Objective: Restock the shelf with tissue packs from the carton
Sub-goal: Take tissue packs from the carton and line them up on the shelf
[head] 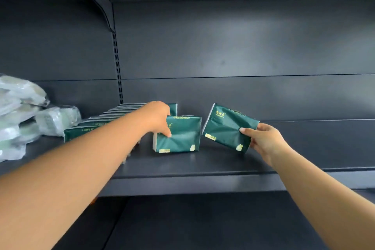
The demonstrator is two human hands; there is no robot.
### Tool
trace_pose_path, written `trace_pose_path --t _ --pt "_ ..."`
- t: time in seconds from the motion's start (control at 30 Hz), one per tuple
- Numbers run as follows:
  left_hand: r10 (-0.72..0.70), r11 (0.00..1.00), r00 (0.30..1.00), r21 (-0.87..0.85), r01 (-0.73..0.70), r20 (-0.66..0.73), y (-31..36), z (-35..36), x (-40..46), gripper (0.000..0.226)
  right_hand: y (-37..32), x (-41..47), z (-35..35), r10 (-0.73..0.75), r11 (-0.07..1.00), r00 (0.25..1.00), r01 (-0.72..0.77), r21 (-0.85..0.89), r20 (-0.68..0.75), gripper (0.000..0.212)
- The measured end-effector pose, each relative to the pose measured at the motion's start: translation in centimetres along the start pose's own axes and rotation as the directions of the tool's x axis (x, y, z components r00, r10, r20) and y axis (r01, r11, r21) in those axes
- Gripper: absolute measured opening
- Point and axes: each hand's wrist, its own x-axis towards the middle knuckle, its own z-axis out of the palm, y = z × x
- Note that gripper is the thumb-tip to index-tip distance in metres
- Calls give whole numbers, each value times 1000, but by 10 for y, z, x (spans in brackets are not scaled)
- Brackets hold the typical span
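Nearest to us, our two bare forearms reach forward over the front lip of the dark grey metal shelf (203, 168). We take that shelf board as our landmark.

Our right hand (263, 140) is above the shelf board, right of its middle. Its thumb lies on the front face of a dark green tissue pack (228, 127) and its fingers curl round the pack's right end, so the hand is grasping it. This pack is tilted, its left end higher and turned away from us, and we cannot tell whether its lower corner touches the shelf board or hangs just above it.

Our left hand (157, 117) is farther in, over the middle of the shelf board. Its fingers bend down over the top left corner of a second green tissue pack (178, 135), with the thumb pressing a dent into the front wrapper, so it too is gripping. That pack stands upright on the shelf board on its long edge, near the tilted pack but apart from it.

Behind the left forearm, a row of green tissue packs (97, 123) stands on the shelf board, running from its front left toward the back panel, each pack close against the next. One more green pack shows just behind the left hand.

At the left end of the shelf board lies a heap of pale plastic-wrapped packs (22, 111); their contents are too blurred to name.
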Motion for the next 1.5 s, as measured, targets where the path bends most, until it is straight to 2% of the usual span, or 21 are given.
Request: trace_pose_path --t 0.1,0.23,0.33,0.63,0.83,1.1,1.27,1.4,1.5 --pt "-40 985 999 168 35 23 -6 -4 34 58 6 19 15 13 1000 1000 -13 -25 -10 11" --pt "-80 937 997 340 81 -18 -16 -1 76 55 21 43 36 -12 999 999 9 -53 -46 12" --pt "-145 927 989 349 134 4 -28 5 102 50 30 57 42 -35 999 996 33 -23 -86 19" --pt "-230 913 972 356 200 44 -52 36 139 43 37 71 30 -162 963 974 121 -241 -160 25" --pt "-249 876 967 412 251 -61 -53 45 148 26 37 71 30 -184 945 970 130 -299 -161 28" --pt "-249 906 966 335 259 -71 -44 53 151 32 40 74 29 -192 947 971 145 -286 -143 29" --pt "-218 924 971 299 238 -100 -22 27 125 32 40 72 31 -181 951 976 144 -273 -117 25" --pt "-139 986 980 75 151 -142 6 15 61 12 32 62 36 -207 930 976 174 -325 -69 22" --pt "-86 996 980 -42 80 -182 13 34 -3 23 24 52 41 -219 915 976 204 -349 -6 17"
